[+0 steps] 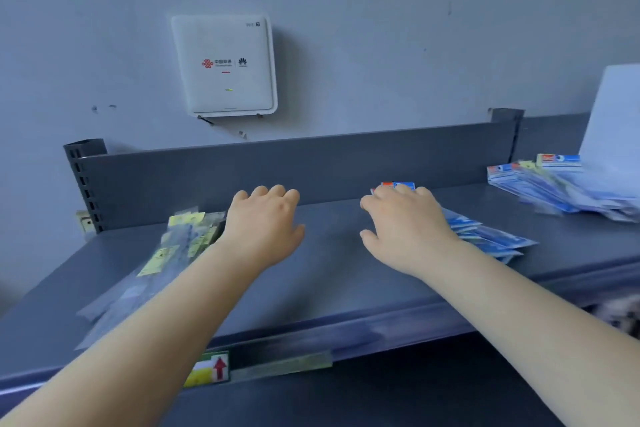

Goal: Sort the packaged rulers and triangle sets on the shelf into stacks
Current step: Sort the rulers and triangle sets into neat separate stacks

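Far left of the grey metal shelf (329,274): a loose stack of yellow-labelled clear packs (173,253), fanned out toward the front edge, pretty blurry so can't tell rulers from triangle sets. Just right of that pile, left hand (265,224) palm down over the shelf, fingers curled under at the knuckles; can't tell if anything is gripped, nothing visible in it, and the wrist overlaps the pile's right edge. Below, on the shelf's front lip, a small price tag (207,369) with a red arrow. Up on the wall behind, a white router box (225,66) with a tiny green light. Bare stretch of shelf between the two hands. Right hand (403,225) also palm down, fingers bent over the top end of the blue-labelled packs (485,239), resting on them; can't tell whether it's properly gripping. That blue pile fans out to the right from under the hand. Further right, well apart, a second messy blue heap (554,187) near a white sheet (613,128) leaning at the edge of view
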{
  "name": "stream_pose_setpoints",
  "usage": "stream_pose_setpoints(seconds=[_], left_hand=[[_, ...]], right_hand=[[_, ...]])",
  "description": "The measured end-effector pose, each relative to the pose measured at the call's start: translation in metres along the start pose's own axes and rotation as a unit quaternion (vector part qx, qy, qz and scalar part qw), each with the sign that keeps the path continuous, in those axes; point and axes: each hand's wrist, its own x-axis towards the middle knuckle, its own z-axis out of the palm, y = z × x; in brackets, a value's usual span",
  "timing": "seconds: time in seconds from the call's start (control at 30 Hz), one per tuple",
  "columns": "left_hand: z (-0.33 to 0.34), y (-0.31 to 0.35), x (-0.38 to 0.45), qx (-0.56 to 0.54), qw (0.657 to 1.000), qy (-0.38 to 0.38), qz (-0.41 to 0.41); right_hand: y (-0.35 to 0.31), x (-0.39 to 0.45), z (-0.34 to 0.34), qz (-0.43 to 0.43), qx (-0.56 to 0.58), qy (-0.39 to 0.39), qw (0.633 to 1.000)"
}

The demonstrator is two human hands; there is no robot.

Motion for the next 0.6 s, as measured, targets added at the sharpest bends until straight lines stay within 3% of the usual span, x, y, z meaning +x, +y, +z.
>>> stream_pose_setpoints(seconds=[0.27,0.6], left_hand=[[-0.013,0.138,0.027,-0.046,0.997,0.038,0.058],[-0.024,0.282,0.063,-0.072,0.987,0.021,0.142]], right_hand=[[0.116,-0.070,-0.010,0.027,-0.040,-0.028,0.998],[0.242,-0.138,-0.010,0.122,-0.033,-0.058,0.990]])
